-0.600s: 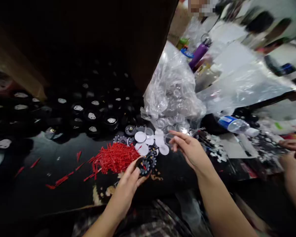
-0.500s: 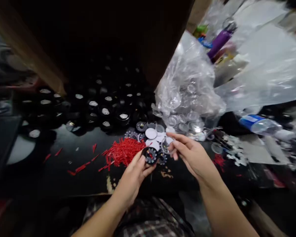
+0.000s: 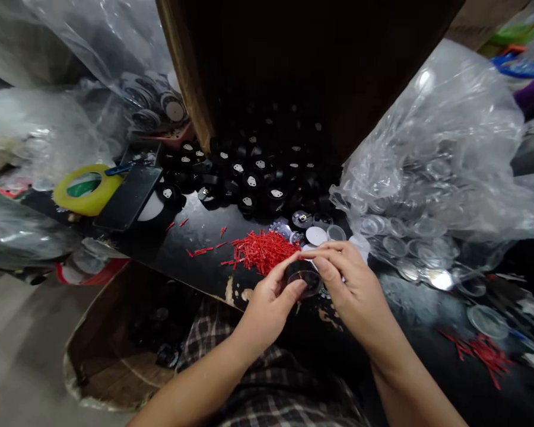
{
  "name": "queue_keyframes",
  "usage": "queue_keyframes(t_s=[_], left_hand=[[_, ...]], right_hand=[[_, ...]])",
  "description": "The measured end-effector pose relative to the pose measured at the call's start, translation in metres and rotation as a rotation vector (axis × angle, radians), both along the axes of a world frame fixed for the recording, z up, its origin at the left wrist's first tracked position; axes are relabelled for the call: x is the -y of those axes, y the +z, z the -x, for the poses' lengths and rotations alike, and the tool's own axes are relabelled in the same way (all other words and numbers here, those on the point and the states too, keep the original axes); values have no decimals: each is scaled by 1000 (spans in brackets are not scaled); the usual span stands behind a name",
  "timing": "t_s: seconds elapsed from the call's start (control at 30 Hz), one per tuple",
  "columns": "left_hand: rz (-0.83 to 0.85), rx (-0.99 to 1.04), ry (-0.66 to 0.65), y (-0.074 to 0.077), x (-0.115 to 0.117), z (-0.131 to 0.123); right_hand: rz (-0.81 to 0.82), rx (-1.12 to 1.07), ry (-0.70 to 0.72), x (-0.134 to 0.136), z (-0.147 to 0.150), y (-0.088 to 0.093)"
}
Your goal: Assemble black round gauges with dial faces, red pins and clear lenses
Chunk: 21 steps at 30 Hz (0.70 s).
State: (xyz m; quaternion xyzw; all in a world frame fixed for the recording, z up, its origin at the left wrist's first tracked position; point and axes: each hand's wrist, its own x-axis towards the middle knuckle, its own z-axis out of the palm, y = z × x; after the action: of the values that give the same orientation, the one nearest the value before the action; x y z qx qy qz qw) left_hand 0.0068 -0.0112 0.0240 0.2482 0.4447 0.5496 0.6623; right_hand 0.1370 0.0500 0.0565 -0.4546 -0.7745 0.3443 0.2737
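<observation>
The left hand (image 3: 271,299) is gripping a round black case (image 3: 307,279), its thumb pressing the near side and its fingers wrapping behind, while the right hand (image 3: 353,281) is curling bent fingers over the upper edge; whether that thumb and fingers are pinching the rim cannot be told. The case is sitting between both hands, above the black tabletop (image 3: 173,252) and just beside the heap of red plastic pointers (image 3: 264,252). Something clear seems to be covering its near face, so this piece is probably well along, though the fit is hidden. Judging by the loose stock, much is remaining: the pointers are lying in a thick heap, white discs (image 3: 315,236) are resting beside it, clear round covers (image 3: 396,244) are spilling from a plastic bag (image 3: 454,118), and black housings with white tabs (image 3: 251,181) are massing behind. Black pieces (image 3: 167,354) are also lying in the basket (image 3: 102,379) at lower left; whether they are finished cannot be told.
</observation>
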Motion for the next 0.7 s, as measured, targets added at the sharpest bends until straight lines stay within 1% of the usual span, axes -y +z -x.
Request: queue_keyframes(t_s=[0.07,0.13,0.2,0.27,0.33,0.4,0.47,0.5,0.53,0.57,0.6,0.67,0.7], left_hand=[[-45,-121,-47,5,5,-11],[-80,-203,-84,10,10,-22],[-111,-286,-100,14,12,-33],[-132,-370,-102,17,12,-40],[-130,-429,-109,19,12,-42],[-88,-479,-138,19,17,-33],[-6,-548,-167,15,35,-11],[49,-592,-168,9,50,5],[108,-647,-136,2,68,25],[168,-722,-61,-8,89,47],[247,-804,8,-18,109,70],[386,-1058,180,-38,141,113],[411,-1235,251,-45,149,129]], right_hand=[[-24,28,-30,1,-10,2],[-100,52,-62,3,-18,3],[-184,40,-98,5,-23,1],[-217,9,-121,8,-24,-2],[-225,-10,-123,11,-21,-6],[-178,11,-73,16,-18,-8],[-47,45,55,21,-20,-10],[35,61,127,23,-25,-12],[106,75,173,25,-33,-14],[156,97,180,26,-42,-18],[179,134,149,26,-53,-22],[128,250,32,24,-71,-33],[65,313,-6,21,-76,-38]])
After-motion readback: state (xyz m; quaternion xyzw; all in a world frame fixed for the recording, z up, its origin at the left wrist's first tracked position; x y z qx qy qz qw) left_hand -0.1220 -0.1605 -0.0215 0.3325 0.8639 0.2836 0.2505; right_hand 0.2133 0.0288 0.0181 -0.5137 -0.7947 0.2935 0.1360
